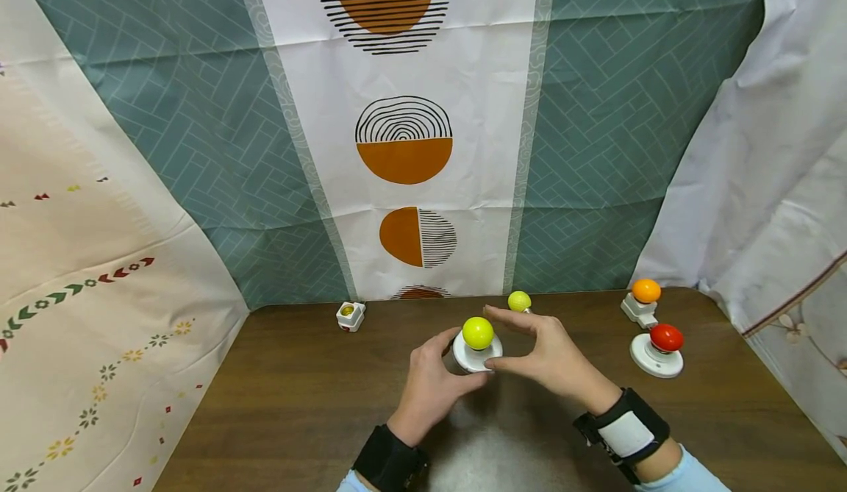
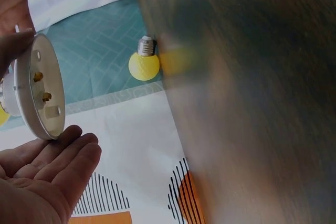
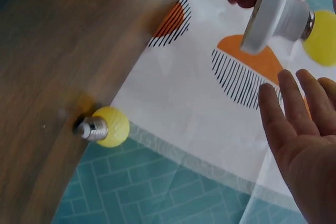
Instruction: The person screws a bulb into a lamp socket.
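Raised over the table is a round white lamp holder (image 1: 469, 358) with a yellow-green bulb (image 1: 478, 333) seated in its socket. My left hand (image 1: 430, 382) grips the holder by its rim, thumb on the near side and fingers behind. In the left wrist view the holder's underside (image 2: 50, 85) shows two brass screws. Close at its right side is my right hand (image 1: 552, 352), fingers extended, its thumb tip overlapping the rim in the head view. Those straight fingers (image 3: 299, 106) stand apart from the holder in the right wrist view.
Behind my right hand, a loose yellow bulb (image 3: 115, 126) with a metal screw base lies on the table. A small white holder (image 1: 350, 317) sits back left. At the right are an orange bulb (image 1: 646, 290) in an angular white holder and a red bulb (image 1: 666, 337) on a round base.
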{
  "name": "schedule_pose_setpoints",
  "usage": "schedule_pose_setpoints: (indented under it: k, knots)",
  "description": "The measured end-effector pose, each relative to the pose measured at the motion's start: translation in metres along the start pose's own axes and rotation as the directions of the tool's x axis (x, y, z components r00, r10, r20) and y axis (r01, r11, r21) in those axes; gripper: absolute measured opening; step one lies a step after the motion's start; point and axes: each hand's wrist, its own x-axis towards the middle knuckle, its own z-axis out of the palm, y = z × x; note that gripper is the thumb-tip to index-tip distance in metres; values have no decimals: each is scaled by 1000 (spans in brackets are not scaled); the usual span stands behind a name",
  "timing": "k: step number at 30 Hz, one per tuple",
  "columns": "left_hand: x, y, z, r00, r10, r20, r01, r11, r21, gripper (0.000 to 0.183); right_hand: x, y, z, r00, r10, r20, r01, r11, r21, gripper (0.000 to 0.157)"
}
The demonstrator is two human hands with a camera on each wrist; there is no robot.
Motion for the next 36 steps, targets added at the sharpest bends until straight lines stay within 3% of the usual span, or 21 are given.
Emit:
schedule_pose_setpoints:
  k: [14, 20, 36]
  knots:
    - [0, 0, 1, 1000, -7, 14, 7, 1000, 0, 72, -4, 23, -5, 980, 125, 153, -112, 989, -92, 85]
    - [0, 0, 2, 999, -2, 36, 2, 1000, -16, 71, -3, 27, -4, 973, 130, 190, -111, 988, -109, 88]
    - [1, 0, 1, 986, 43, 160, -37, 999, -35, 73, -1, 28, 0, 957, 120, 262, -95, 990, -106, 75]
